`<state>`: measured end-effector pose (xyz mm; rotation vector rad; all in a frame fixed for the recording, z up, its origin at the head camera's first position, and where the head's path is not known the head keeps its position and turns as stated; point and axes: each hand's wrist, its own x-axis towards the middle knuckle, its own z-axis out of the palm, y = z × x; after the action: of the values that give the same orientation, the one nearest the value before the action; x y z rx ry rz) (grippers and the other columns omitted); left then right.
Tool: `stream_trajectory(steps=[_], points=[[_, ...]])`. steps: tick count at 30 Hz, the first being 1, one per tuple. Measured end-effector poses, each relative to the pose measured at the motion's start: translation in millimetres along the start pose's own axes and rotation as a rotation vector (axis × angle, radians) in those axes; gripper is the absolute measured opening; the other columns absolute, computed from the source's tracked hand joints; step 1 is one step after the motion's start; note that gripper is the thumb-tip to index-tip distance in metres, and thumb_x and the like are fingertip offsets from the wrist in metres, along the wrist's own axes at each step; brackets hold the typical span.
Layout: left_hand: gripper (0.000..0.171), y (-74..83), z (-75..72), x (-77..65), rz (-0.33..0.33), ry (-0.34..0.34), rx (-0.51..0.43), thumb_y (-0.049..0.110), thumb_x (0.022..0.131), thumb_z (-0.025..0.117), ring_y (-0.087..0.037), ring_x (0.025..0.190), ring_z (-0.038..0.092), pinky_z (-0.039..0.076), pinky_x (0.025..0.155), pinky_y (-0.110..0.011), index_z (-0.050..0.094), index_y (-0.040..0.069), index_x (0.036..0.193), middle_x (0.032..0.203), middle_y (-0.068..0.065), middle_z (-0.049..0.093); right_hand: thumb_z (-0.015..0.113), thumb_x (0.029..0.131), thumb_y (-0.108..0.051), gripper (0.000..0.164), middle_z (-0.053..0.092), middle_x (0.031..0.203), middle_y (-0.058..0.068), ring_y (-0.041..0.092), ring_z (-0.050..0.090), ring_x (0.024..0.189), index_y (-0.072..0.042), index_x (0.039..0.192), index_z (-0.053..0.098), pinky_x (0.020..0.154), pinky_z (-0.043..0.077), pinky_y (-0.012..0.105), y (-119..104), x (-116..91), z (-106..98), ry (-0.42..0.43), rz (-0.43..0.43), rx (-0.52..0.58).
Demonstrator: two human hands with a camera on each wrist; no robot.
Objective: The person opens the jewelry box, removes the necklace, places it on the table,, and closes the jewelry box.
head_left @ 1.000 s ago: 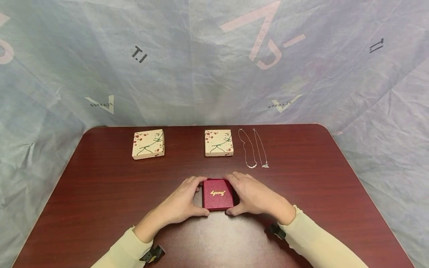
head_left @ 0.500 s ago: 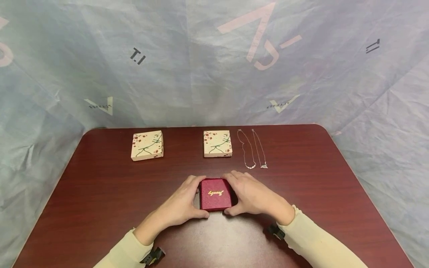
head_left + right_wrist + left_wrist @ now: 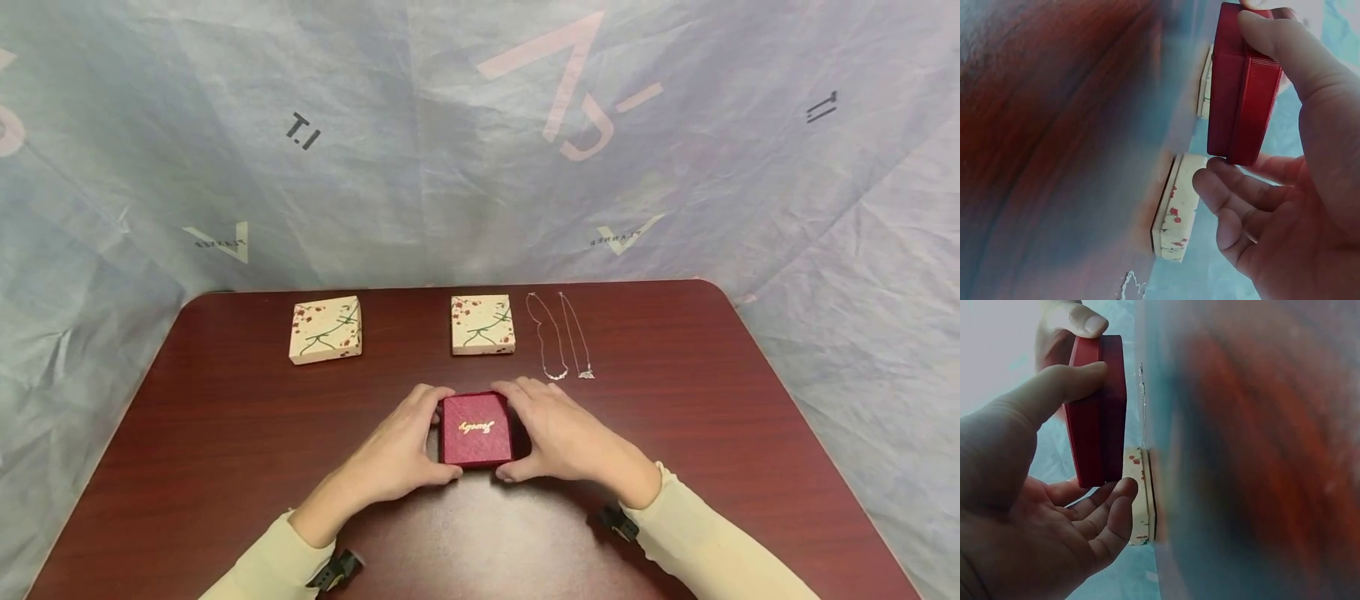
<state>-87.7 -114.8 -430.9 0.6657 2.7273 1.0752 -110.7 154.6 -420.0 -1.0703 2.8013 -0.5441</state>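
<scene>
A square, dark red jewelry box [image 3: 477, 432] with gold "Jewelry" lettering, upside down in the head view, is held between both hands just above the table. My left hand [image 3: 401, 446] grips its left end, thumb on the near side and fingertips on the far side. On the opposite end my right hand [image 3: 558, 433] grips it the same way. In the left wrist view the box [image 3: 1096, 412] shows its side wall, with a seam between lid and base. The right wrist view also shows the box [image 3: 1244, 94] closed, thumb and fingertips against its edges.
Two cream boxes with a floral branch print, one at the left [image 3: 326, 330] and one in the middle [image 3: 483, 325], lie toward the table's back. Beside the middle one lie two silver necklaces, one beaded [image 3: 555, 373] and one with a pendant [image 3: 586, 374]. Grey printed cloth [image 3: 420, 167] surrounds the table [image 3: 225, 433].
Both hands have moved the red box slightly left and away from the body, keeping their hold. The head view has shifted a little; the cream boxes and necklaces stay put.
</scene>
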Motion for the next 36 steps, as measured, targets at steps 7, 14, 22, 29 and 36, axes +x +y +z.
stream_trajectory(steps=[7, 14, 22, 29, 36], points=[[0.098, -5.1, -16.0, 2.1, 0.009, 0.027, -0.002, 0.025, 0.07, 0.101, -0.016, 0.114, 0.061, 0.054, 0.095, -0.04, 0.048, 0.004, 0.15, 0.131, -0.003, 0.055, 0.093, 0.07, -0.062, 0.116, 0.057, 0.146, 0.009, 0.027, 0.053, 0.137, -0.004, 0.157, 0.043, 0.118, 0.038, 0.051, 4.3, -3.9, -5.0, 0.0, 0.028, -0.002], [0.096, -13.5, -37.0, 4.9, 0.018, 0.043, 0.011, 0.024, 0.071, 0.1, -0.022, 0.115, 0.061, 0.054, 0.095, -0.042, 0.048, 0.003, 0.149, 0.131, -0.005, 0.056, 0.088, 0.076, -0.062, 0.106, 0.057, 0.145, 0.007, 0.023, 0.056, 0.132, -0.006, 0.156, 0.046, 0.111, 0.045, 0.049, 5.6, -10.9, -7.2, 0.042, -0.013, -0.057], [0.096, -27.6, -59.5, 13.8, -0.01, 0.049, 0.036, 0.022, 0.071, 0.099, -0.027, 0.114, 0.059, 0.052, 0.096, -0.045, 0.047, 0.002, 0.149, 0.131, -0.009, 0.056, 0.083, 0.081, -0.063, 0.099, 0.055, 0.147, 0.005, 0.024, 0.055, 0.132, -0.008, 0.156, 0.048, 0.109, 0.045, 0.047, 5.5, -18.6, -6.0, 0.092, -0.054, -0.121], [0.097, -42.1, -77.3, 28.5, -0.03, 0.053, 0.084, 0.027, 0.071, 0.099, -0.031, 0.119, 0.057, 0.049, 0.103, -0.051, 0.047, 0.0, 0.149, 0.134, -0.013, 0.056, 0.081, 0.082, -0.065, 0.101, 0.052, 0.152, 0.008, 0.028, 0.049, 0.141, -0.009, 0.158, 0.046, 0.117, 0.039, 0.051, 7.8, -25.4, -4.6, 0.088, -0.07, -0.148], [0.096, -53.8, -90.1, 42.5, -0.041, 0.048, 0.115, 0.029, 0.074, 0.096, -0.039, 0.127, 0.053, 0.044, 0.108, -0.059, 0.046, -0.004, 0.148, 0.135, -0.019, 0.056, 0.077, 0.083, -0.072, 0.105, 0.049, 0.157, 0.015, 0.036, 0.04, 0.15, -0.005, 0.158, 0.045, 0.125, 0.029, 0.051, 9.7, -33.8, -0.4, 0.109, -0.091, -0.193]])
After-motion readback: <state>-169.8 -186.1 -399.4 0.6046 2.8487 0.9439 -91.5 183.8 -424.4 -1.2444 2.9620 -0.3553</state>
